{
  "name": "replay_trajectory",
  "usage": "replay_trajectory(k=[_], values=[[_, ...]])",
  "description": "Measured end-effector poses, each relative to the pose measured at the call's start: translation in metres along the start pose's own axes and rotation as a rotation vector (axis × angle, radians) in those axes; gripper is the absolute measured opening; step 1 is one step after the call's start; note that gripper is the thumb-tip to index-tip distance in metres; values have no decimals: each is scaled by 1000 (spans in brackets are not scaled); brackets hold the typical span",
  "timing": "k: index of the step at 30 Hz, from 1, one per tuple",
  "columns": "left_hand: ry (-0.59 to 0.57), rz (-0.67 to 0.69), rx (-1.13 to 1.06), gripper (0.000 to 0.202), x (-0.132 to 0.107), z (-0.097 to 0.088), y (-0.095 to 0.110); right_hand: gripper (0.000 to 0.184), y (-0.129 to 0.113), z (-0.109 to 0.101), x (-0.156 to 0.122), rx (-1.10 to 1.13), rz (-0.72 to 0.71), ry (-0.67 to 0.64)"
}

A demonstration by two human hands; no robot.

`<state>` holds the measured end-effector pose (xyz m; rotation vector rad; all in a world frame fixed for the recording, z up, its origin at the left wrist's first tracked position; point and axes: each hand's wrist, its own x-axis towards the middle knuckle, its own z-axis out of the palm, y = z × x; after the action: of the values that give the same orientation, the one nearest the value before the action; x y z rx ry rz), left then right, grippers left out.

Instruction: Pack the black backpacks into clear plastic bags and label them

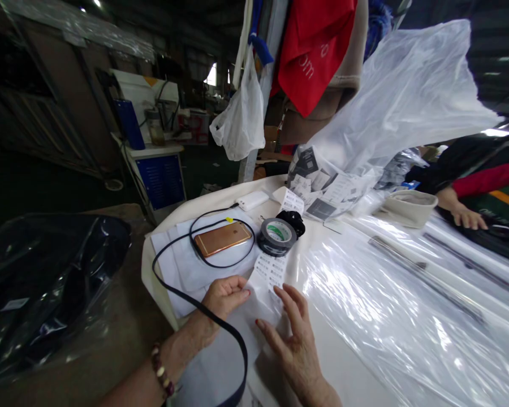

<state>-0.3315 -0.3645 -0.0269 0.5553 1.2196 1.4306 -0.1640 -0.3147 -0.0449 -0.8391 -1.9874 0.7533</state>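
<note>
A strip of printed label stickers (pixel 268 270) lies on the white-covered table (pixel 318 339), its upper part passing by a roll of black tape (pixel 276 237). My left hand (pixel 224 299) pinches the left edge of this strip between thumb and fingers. On the other side my right hand (pixel 294 339) hovers with thumb and fingers apart, close to the strip's right edge. A gold phone (pixel 223 239) rests on white paper sheets (pixel 182 271), ringed by a black cable (pixel 203 308) that plugs into a white power bank (pixel 253 200).
A clear bag of printed tags (pixel 322 186) stands at the back. Clear plastic sheeting (pixel 385 294) covers the table's right side, near a fabric bin (pixel 409 208). Another person's hand (pixel 466 216) is at far right. Black plastic-wrapped goods (pixel 46 282) sit left.
</note>
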Motion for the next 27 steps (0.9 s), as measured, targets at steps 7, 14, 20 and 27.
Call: replay_trajectory(k=[7,14,20,27], values=[[35,74,-65,27,10,4,1,56,-3,14,-5,330,406,136],[20,85,-47,28,12,8,-1,36,2,15,9,548,445,186],[-26,179,4,54,15,5,1,33,6,9,13,473,455,205],[-104,176,124,42,28,2,7,31,7,1,16,465,484,193]])
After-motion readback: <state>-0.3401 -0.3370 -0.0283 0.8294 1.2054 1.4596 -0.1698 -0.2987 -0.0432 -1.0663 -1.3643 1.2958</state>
